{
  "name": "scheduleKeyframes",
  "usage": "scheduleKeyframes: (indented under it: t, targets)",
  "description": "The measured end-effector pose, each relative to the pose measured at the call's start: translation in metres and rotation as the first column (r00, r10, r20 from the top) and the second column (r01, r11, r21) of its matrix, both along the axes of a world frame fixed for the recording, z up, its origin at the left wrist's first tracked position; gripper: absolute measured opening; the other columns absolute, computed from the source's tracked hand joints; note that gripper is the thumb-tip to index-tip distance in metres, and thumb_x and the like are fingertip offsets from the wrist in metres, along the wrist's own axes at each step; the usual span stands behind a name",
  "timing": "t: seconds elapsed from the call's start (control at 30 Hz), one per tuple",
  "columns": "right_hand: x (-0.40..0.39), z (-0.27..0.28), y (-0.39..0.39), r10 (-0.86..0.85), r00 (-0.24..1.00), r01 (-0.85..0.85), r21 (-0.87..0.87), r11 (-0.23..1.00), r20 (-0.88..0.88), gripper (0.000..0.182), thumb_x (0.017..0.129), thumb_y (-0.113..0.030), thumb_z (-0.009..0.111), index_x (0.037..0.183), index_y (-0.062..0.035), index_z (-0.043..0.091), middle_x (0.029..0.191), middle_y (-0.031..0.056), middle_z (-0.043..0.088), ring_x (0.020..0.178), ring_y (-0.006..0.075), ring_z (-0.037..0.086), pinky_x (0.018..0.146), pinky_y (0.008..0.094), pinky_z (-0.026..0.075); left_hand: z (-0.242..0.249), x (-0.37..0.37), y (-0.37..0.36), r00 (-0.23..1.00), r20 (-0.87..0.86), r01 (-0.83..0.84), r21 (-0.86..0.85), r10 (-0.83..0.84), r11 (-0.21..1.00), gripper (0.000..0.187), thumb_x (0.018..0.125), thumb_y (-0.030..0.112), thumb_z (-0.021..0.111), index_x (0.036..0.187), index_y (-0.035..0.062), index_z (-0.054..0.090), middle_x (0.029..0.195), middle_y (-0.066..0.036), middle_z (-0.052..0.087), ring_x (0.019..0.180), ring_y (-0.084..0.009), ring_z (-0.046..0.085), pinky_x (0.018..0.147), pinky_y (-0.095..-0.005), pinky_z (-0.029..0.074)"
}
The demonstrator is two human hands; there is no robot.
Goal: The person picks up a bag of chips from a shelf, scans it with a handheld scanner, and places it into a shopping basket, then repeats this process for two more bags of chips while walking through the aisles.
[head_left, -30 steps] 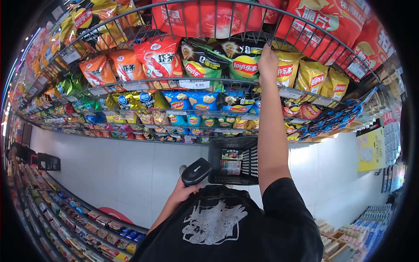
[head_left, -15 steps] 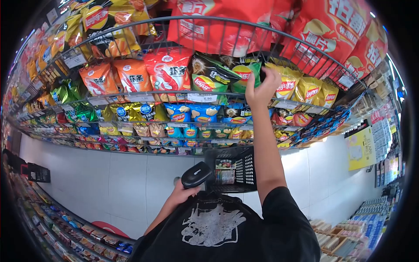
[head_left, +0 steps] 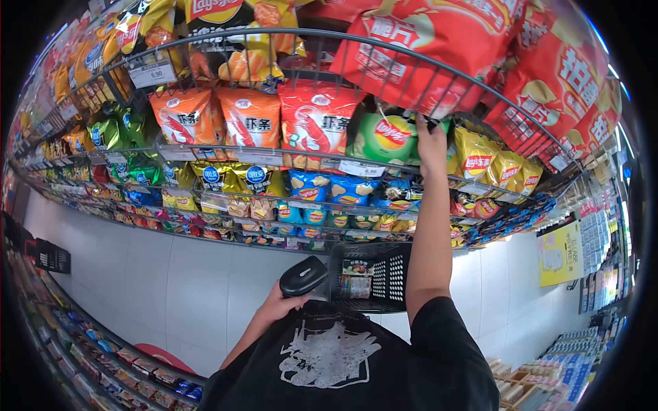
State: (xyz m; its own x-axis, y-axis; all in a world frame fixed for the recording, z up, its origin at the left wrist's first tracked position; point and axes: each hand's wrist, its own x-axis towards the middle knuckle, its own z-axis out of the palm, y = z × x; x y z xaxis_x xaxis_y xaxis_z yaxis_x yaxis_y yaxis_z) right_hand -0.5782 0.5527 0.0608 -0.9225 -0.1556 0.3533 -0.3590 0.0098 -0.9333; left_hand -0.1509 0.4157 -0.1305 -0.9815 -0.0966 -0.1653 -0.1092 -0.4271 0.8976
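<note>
My left hand (head_left: 279, 305) is closed around the grip of a black handheld barcode scanner (head_left: 303, 276), low in front of my shirt. My right hand (head_left: 432, 147) reaches into the wire shelf, thumb and fingers closed about the dark top edge of a chip bag, mostly hidden by the hand. Just left of it a green Lay's chip bag (head_left: 389, 139) faces out. Red shrimp-stick bags (head_left: 319, 118) stand farther left. Yellow Lay's bags (head_left: 474, 156) sit right of my wrist.
A wire rail (head_left: 312, 31) with large red chip bags (head_left: 418, 51) curves above my right hand. Price tags (head_left: 361, 168) line the shelf edge. Below is a black basket (head_left: 392, 277) with packages inside. A yellow sign (head_left: 558, 253) stands at right.
The black Lay's bags at the front are now mostly out of sight, and the green bag shows in front. My right hand has moved deeper into the shelf. The scanner stays in my left hand.
</note>
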Motion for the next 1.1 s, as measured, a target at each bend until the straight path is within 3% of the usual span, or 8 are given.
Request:
scheduleKeyframes:
  t: [0.1, 0.23, 0.37, 0.47, 0.6, 0.73, 0.87, 1.1]
  targets:
    - [-0.006, -0.012, -0.009, -0.028, 0.994, 0.028, 0.004, 1.0, -0.108, 0.048, 0.093, -0.038, 0.068, 0.108, 0.0069, 0.061, 0.094, 0.0192, 0.071, 0.085, 0.0259, 0.067, 0.078, 0.0359, 0.049, 0.004, 0.002, -0.022, 1.0, 0.006, -0.018, 0.024, 0.018, 1.0, 0.032, 0.082, 0.0, 0.069, 0.113, -0.0007, 0.06, 0.081, -0.005, 0.066, 0.062, -0.0094, 0.059, 0.055, -0.0245, 0.047]
    - [-0.004, -0.017, -0.011, -0.129, 0.931, 0.268, 0.398, 0.877, -0.341, 0.049, 0.092, -0.039, 0.07, 0.106, 0.0071, 0.061, 0.099, 0.0204, 0.071, 0.089, 0.0289, 0.069, 0.078, 0.0362, 0.05, 0.005, -0.001, -0.043, 0.999, 0.046, 0.005, -0.018, -0.004, 1.0, 0.03, 0.081, 0.005, 0.067, 0.109, -0.0048, 0.063, 0.079, -0.004, 0.063, 0.06, -0.0109, 0.057, 0.057, -0.025, 0.046]
    - [0.039, 0.018, -0.021, -0.293, 0.927, 0.371, 0.45, 0.812, -0.236, 0.056, 0.083, -0.04, 0.077, 0.105, 0.0078, 0.058, 0.084, 0.0207, 0.067, 0.071, 0.0302, 0.065, 0.068, 0.0381, 0.05, 0.007, -0.011, -0.053, 0.993, 0.061, 0.105, -0.02, -0.103, 0.994, 0.028, 0.083, 0.005, 0.067, 0.109, -0.0047, 0.063, 0.079, -0.004, 0.063, 0.059, -0.0102, 0.057, 0.057, -0.0246, 0.046]
    - [0.038, -0.01, -0.026, -0.487, 0.762, 0.563, 0.064, 0.824, -0.427, 0.056, 0.077, -0.034, 0.085, 0.105, 0.005, 0.055, 0.079, 0.0123, 0.062, 0.062, 0.0243, 0.057, 0.063, 0.0366, 0.049, 0.006, -0.024, -0.052, 0.982, 0.043, 0.187, -0.015, -0.186, 0.982, 0.026, 0.084, 0.004, 0.067, 0.108, -0.0043, 0.062, 0.078, -0.004, 0.062, 0.06, -0.0097, 0.057, 0.057, -0.0244, 0.046]
    - [0.031, -0.029, -0.008, -0.498, 0.504, 0.699, -0.004, 0.715, -0.706, 0.054, 0.075, -0.026, 0.086, 0.108, 0.0024, 0.053, 0.089, 0.0102, 0.049, 0.073, 0.0214, 0.049, 0.064, 0.0354, 0.044, 0.006, -0.044, -0.042, 0.96, 0.046, 0.277, -0.014, -0.276, 0.961, 0.024, 0.086, 0.004, 0.067, 0.107, -0.0039, 0.062, 0.077, -0.003, 0.061, 0.06, -0.0094, 0.056, 0.056, -0.0247, 0.046]
    - [0.043, -0.049, 0.014, -0.332, 0.864, 0.359, -0.001, 0.934, -0.379, 0.04, 0.083, -0.015, 0.078, 0.112, 0.0006, 0.054, 0.097, 0.0135, 0.058, 0.087, 0.0225, 0.059, 0.073, 0.0325, 0.048, 0.005, -0.057, -0.013, 0.943, 0.053, 0.328, -0.001, -0.328, 0.945, 0.022, 0.087, 0.004, 0.067, 0.108, -0.0038, 0.062, 0.076, -0.003, 0.061, 0.06, -0.0093, 0.056, 0.056, -0.0247, 0.046]
    - [0.085, -0.066, 0.064, -0.078, 0.651, 0.459, 0.31, 0.833, -0.755, 0.042, 0.084, -0.007, 0.069, 0.123, -0.0002, 0.054, 0.122, 0.0184, 0.061, 0.117, 0.0375, 0.057, 0.101, 0.0454, 0.044, -0.008, -0.064, 0.024, 0.93, 0.041, 0.364, 0.021, -0.365, 0.931, 0.021, 0.087, 0.003, 0.07, 0.106, -0.0008, 0.062, 0.079, -0.004, 0.065, 0.061, -0.0082, 0.059, 0.055, -0.0245, 0.048]
    - [0.096, -0.292, 0.277, -0.281, 0.923, 0.385, 0.6, 0.702, -0.263, 0.048, 0.083, -0.019, 0.073, 0.121, 0.0011, 0.053, 0.118, 0.0233, 0.06, 0.113, 0.0423, 0.056, 0.1, 0.0492, 0.043, -0.016, -0.059, 0.093, 0.951, 0.09, 0.296, 0.012, -0.296, 0.955, 0.024, 0.086, 0.001, 0.068, 0.109, -0.0014, 0.062, 0.078, -0.004, 0.065, 0.061, -0.0083, 0.058, 0.055, -0.0244, 0.047]
